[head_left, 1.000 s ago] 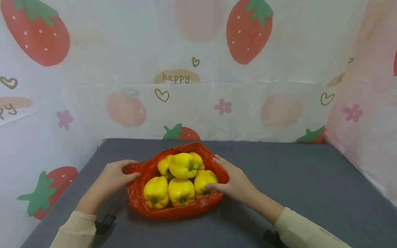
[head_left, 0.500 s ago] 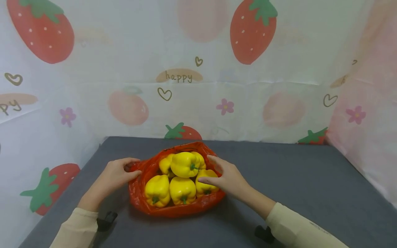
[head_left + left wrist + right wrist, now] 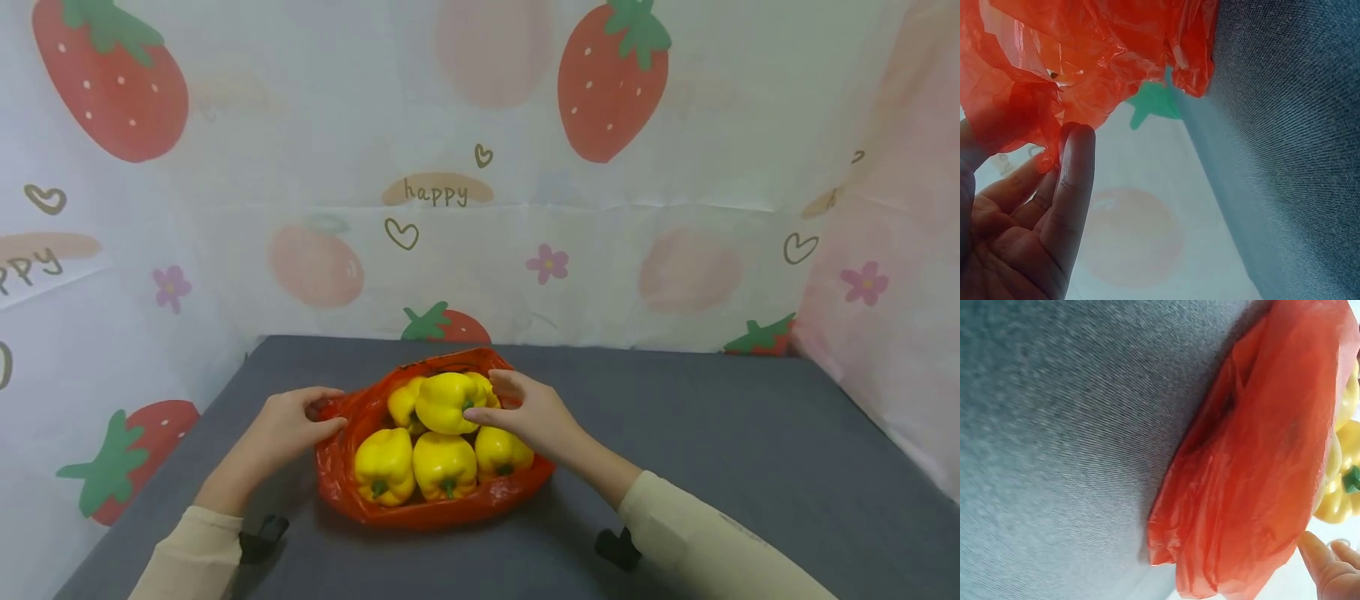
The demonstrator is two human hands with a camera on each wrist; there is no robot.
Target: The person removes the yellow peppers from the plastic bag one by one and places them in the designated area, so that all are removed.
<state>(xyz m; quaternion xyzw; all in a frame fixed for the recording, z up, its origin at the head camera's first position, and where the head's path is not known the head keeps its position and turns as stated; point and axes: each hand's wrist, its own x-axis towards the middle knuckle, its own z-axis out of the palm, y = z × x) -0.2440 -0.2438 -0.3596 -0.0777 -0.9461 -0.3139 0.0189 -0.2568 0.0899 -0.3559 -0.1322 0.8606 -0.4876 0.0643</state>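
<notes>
A red plastic bag (image 3: 341, 487) lies on the grey table with its mouth spread wide. Several yellow bell peppers (image 3: 445, 467) are heaped inside, one resting on top of the others. At the bag's left rim my left hand (image 3: 281, 429) holds the crumpled plastic; the left wrist view shows red film (image 3: 1007, 106) between thumb and fingers. My right hand (image 3: 543, 423) reaches over the right rim, fingers and thumb apart. Its thumb tip overlaps the stem of the top pepper (image 3: 442, 404) in the head view. The right wrist view shows its fingertips close to the bag's edge (image 3: 1254, 462).
The grey cloth-covered table (image 3: 697, 467) extends to both sides of the bag. Pale fabric (image 3: 600, 233) printed with strawberries, hearts and flowers stands behind and at both sides. Black wrist devices sit under both cuffs.
My right hand has moved left from the bag's right rim to above the peppers, near the top one. The left hand stays at the left rim.
</notes>
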